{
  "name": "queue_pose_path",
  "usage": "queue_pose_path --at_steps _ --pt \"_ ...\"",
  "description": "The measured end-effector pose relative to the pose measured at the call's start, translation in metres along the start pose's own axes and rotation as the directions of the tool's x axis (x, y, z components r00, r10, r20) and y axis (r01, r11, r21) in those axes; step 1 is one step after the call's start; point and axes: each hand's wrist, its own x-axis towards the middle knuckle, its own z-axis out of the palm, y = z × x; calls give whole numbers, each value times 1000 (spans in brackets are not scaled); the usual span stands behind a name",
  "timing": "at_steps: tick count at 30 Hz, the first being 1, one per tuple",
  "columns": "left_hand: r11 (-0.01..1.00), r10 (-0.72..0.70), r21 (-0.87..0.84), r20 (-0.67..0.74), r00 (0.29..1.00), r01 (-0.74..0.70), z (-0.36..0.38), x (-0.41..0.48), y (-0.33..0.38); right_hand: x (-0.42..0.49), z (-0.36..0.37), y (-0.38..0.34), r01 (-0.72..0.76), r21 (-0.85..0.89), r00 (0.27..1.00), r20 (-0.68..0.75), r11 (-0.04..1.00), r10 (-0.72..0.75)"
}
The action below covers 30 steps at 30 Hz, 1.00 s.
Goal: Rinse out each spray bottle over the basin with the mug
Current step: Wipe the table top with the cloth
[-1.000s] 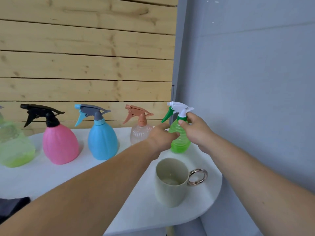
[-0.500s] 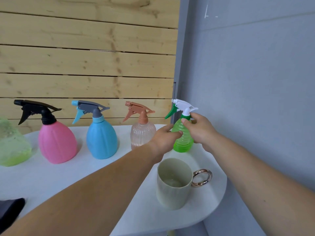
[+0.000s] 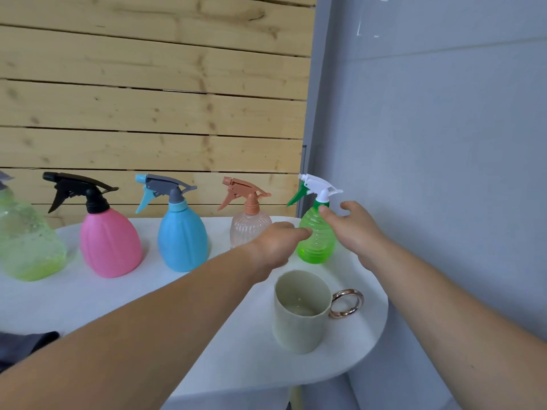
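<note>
Both hands are up at the small green spray bottle [image 3: 316, 241], which stands upright near the tabletop's [image 3: 88, 297] back right corner, its white trigger head [image 3: 318, 186] pointing left. The left hand [image 3: 276, 241] reaches in from the left, one fingertip touching the ribbed body; I cannot tell whether that hand actually grips. The right hand [image 3: 356, 229] is wide, thumb laid against the bottle's shoulder, fingers spread loose just beside the neck, not wrapped round it. In front of the bottle, near the right edge, sits the pale mug [image 3: 299, 321], upright, its gold ring handle [image 3: 346, 303] facing right. Along the back edge to the left stand a clear peach bottle [image 3: 250, 226], a blue bottle [image 3: 182, 241] and a pink bottle [image 3: 109, 244], with a cloudy pale-green bottle [image 3: 26, 247] cut off at the far left. A dark cloth [image 3: 20, 344] lies at the tabletop's front left
</note>
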Motion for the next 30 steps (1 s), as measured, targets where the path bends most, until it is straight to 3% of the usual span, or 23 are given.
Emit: queue_pose_path --at_steps 3,6,8,10,12,15,17,21,26,30 --pt "998 33 63 -60 998 -30 -23 -31 0 -25 -10 -15 21 -59 987 -157 998 -30" --pt "991 110 86 -89 990 -103 -57 -79 -6 -68 -7 -42 243 -152 925 -261 958 -277" --pt "983 143 136 -152 978 -123 -88 -117 -16 -102 8 -62 430 -167 853 -247 887 -460" --pt "967 167 231 -235 957 -112 -125 -156 -33 -139 34 -81 563 -150 805 -122 813 -581" --pt "932 190 359 -348 918 -57 -162 -195 -57 -173 66 -90 650 -107 760 117 752 -640" --pt "884 175 450 -565 806 123 -216 -248 -106 -219 126 -95 715 -91 630 513 693 -583" --pt "854 173 468 -667 725 227 -249 -276 -138 -246 172 -100 781 -80 500 675 619 -543" --pt "822 144 483 -689 710 302 -284 -295 -173 -265 251 -112 861 -42 344 783 507 -519" --pt "821 158 517 -612 775 241 -292 -294 -197 -267 315 -131 906 -105 298 846 411 -441" --pt "760 245 613 -577 779 215 -289 -282 -198 -256 327 -119 932 -146 289 851 331 -438"
